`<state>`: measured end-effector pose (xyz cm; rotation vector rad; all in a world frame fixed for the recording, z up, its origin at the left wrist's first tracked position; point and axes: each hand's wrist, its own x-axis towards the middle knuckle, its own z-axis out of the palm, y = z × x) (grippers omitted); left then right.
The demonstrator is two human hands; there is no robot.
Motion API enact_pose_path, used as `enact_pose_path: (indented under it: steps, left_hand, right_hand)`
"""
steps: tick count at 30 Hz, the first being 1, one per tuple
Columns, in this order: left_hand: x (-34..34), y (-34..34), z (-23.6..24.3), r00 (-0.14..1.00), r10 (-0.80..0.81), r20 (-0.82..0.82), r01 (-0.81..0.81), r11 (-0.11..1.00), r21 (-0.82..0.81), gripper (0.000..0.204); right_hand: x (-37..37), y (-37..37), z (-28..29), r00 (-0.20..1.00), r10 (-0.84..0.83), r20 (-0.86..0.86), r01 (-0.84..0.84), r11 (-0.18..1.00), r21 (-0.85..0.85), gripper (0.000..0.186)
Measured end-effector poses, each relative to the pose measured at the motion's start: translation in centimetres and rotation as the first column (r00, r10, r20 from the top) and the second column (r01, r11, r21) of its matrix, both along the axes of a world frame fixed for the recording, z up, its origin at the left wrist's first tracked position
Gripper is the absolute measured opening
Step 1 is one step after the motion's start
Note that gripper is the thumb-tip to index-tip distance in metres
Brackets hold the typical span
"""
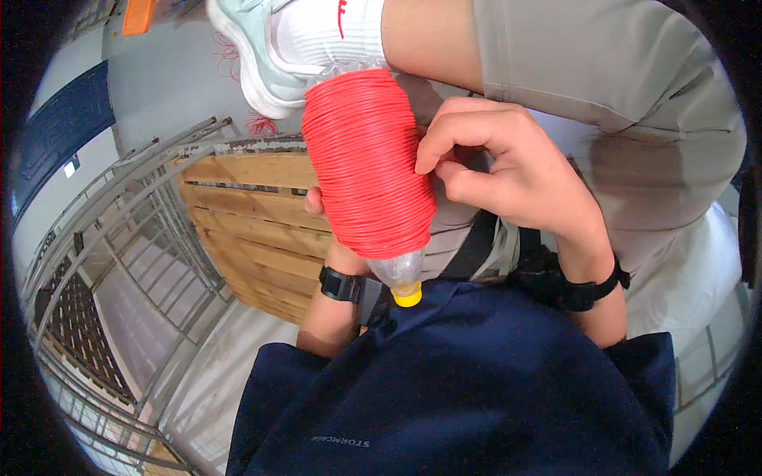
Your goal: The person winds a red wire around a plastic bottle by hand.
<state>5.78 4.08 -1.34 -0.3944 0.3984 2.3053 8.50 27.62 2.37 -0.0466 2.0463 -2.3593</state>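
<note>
As right fingers curl, the wrapped bottle meets their tips.

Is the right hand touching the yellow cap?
Apart. The head view shows the right hand up beside the red cord, with a clear gap between it and the yellow cap.

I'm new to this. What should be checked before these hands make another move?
1. Bottle held: ok, left hand reaches around from behind.
2. Yellow cap on: ok.
3. Red cord wound side by side: ok on the visible face.
4. Right hand at the cord: ok, at its right edge.
5. Cord's end pinched: cannot tell.
6. Red strands away from shoe: not ok, some lie beside it.
</note>
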Motion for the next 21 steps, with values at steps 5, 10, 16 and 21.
enact_pose_path:
  steps: [5,10,16,21]
  left_hand:
    - [-0.2,-0.6,-0.9,0.998,0.009,0.069,-0.008,1.000,-0.003,0.111]
    - [-0.2,-2.6,-2.9,0.996,-0.080,-0.030,0.073,0.983,-0.170,0.111]
    - [0.0,-0.5,-1.2,0.993,-0.033,-0.114,0.020,0.994,-0.111,0.099]
    - [-0.1,0.9,0.8,0.980,-0.021,-0.197,0.012,0.999,-0.046,0.088]
  right_hand:
    - [-0.1,0.4,-0.1,0.999,0.042,0.010,-0.043,0.999,0.005,0.012]
    - [0.0,0.4,0.4,0.985,0.073,0.159,-0.058,0.994,-0.094,0.010]
    - [-0.1,0.7,-0.2,0.998,0.058,0.014,-0.057,0.998,-0.008,0.009]
    - [0.2,1.2,0.3,0.999,0.025,-0.032,-0.026,0.999,-0.045,0.010]
